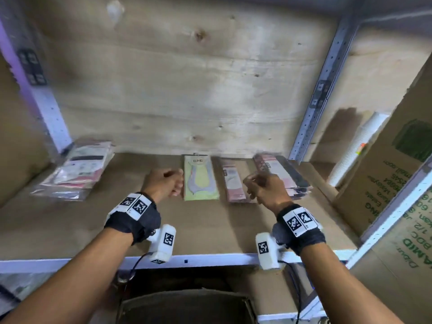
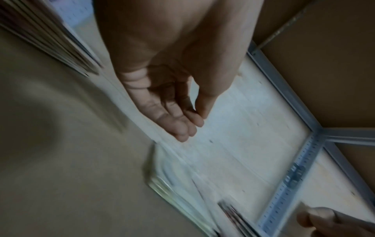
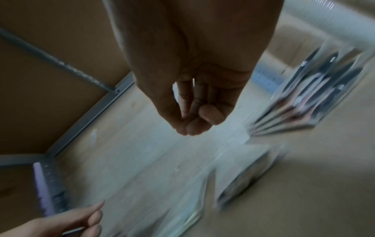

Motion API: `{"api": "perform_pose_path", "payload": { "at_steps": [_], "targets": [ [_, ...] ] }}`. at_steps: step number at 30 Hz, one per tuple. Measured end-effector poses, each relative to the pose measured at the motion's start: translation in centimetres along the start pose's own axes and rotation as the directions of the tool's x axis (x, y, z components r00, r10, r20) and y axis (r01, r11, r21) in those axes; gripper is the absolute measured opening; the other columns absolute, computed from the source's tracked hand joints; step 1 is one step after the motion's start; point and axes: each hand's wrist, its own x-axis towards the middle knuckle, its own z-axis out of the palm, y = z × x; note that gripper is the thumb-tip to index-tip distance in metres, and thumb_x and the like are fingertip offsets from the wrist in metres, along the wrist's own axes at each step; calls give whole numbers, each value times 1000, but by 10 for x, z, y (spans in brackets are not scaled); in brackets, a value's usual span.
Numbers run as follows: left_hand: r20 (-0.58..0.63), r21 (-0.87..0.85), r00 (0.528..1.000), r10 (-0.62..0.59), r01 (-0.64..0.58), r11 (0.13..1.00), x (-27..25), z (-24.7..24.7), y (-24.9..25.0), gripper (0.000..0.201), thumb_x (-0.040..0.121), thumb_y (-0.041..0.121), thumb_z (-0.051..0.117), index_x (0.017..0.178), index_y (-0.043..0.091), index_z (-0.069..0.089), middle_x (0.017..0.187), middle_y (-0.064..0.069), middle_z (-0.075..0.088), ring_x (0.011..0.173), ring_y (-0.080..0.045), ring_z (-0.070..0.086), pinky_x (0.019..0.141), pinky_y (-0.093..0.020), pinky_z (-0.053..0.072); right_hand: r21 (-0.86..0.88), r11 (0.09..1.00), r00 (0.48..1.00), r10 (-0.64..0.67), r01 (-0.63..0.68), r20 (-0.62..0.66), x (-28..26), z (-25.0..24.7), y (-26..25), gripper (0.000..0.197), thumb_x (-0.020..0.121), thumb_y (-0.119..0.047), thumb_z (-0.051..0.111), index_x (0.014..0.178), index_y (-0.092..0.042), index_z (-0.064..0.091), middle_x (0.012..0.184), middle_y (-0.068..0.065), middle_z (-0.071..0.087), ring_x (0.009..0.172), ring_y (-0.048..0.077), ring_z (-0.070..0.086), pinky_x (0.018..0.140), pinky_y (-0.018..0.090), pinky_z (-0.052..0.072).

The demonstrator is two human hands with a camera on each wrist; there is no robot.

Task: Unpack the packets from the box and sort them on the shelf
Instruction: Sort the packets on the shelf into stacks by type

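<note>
Flat, glossy plastic packets [image 1: 201,177] lie on the brown shelf [image 1: 93,228], long axes pointing toward the plywood back. Left hand [image 1: 164,182] and right hand [image 1: 265,188] hover loosely curled, holding nothing.

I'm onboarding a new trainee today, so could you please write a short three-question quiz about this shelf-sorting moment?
1. True or false: the left hand is holding a packet.
2. How many separate packet groups lie on the shelf?
3. Which lies nearest the left hand: (a) the yellow-green packet, (b) the left pile, (c) the dark stack?

Key:
1. False; its fingers are loose and empty, as are those of the right hand.
2. Four, counting the pink packet.
3. (a)
</note>
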Motion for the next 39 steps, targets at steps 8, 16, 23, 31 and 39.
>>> {"api": "perform_pose_path", "payload": {
  "at_steps": [8, 16, 23, 31, 39],
  "targets": [
    [-157, 71, 983, 97, -86, 994, 9, -118, -2, 32, 99, 32, 55, 77, 11, 65, 61, -3, 70, 47, -11, 64, 44, -19, 52, 141, 989, 947, -1, -47, 320, 2, 144, -58, 14, 96, -12, 61, 89, -1, 64, 64, 12, 61, 49, 20, 54, 40, 23, 38],
    [-327, -31, 945, 14, -26, 999, 24, -206, -10, 33, 97, 28, 55, 71, 12, 65, 53, 2, 67, 43, -10, 60, 41, -20, 47, 148, 984, 885, 16, -96, 466, 27, 265, -130, 10, 99, -8, 54, 97, 0, 59, 64, 9, 55, 39, 12, 55, 37, 21, 39],
    [-394, -92, 919, -11, -27, 995, 23, -254, -13, 30, 96, 22, 56, 70, 11, 65, 52, 3, 66, 44, -10, 59, 41, -18, 44, 112, 976, 895, 123, -187, 428, 58, 342, -165, 31, 96, -33, 61, 91, -3, 55, 70, 12, 55, 49, 20, 50, 42, 22, 44],
    [-413, -77, 910, -36, 4, 997, 25, -265, -18, 35, 95, 26, 55, 62, 14, 63, 47, 3, 64, 42, -13, 57, 53, -26, 51, -29, 971, 874, 228, -239, 429, 67, 360, -161, 31, 84, -25, 77, 77, 0, 60, 65, 12, 60, 46, 19, 50, 45, 25, 42],
    [-394, -11, 919, -9, 5, 1000, 26, -243, -13, 23, 92, 23, 58, 75, 12, 68, 74, -8, 72, 54, -17, 64, 55, -29, 56, 194, 902, 819, 236, -385, 524, 45, 302, -153, 14, 90, -12, 68, 96, 0, 66, 89, 17, 58, 61, 21, 47, 47, 26, 34]
  ]
}}
